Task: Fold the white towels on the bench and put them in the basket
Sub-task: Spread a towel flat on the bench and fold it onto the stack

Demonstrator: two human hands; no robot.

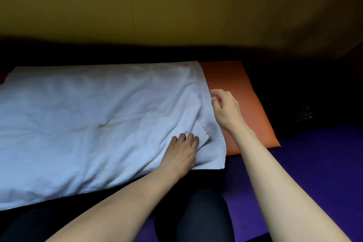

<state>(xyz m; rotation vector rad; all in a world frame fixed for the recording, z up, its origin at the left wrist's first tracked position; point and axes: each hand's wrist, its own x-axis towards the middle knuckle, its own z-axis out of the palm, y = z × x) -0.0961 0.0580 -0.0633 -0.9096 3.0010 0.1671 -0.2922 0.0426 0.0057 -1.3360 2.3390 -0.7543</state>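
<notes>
**Head view: towel spread on bench, both hands at its right end**

Head cam, one frame. White towel point(94, 116) lies spread across the orange bench point(235, 84), covering most of it; only the right end of the bench pad shows. Small flap turned over at the near right corner. Left hand point(182, 149) rests on the towel at that flap, fingers curled onto the cloth; cannot tell if it pinches the fabric or just presses it. Right hand point(225, 108) hovers at the towel's right edge, fingers loosely bent, holds nothing, looks about to take the hem.

Risks, judged: the turned-over corner could get trapped in the fold and leave a lump if not flattened first. Towel's near edge overhangs the bench, so a one-sided pull may drag it off toward the floor. Only one hand has contact, so a lift now would skew the edges.

Surface: padded orange bench, smooth, towel may slide on it. Purple mat point(314, 163) on the floor at near right. Olive-yellow wall point(176, 6) behind. Dim lighting, dark gap between bench and wall. Dark meshed shape point(304, 116) at far right, possibly the basket, too dark to tell. Person's dark-clad knees at near edge.
</notes>
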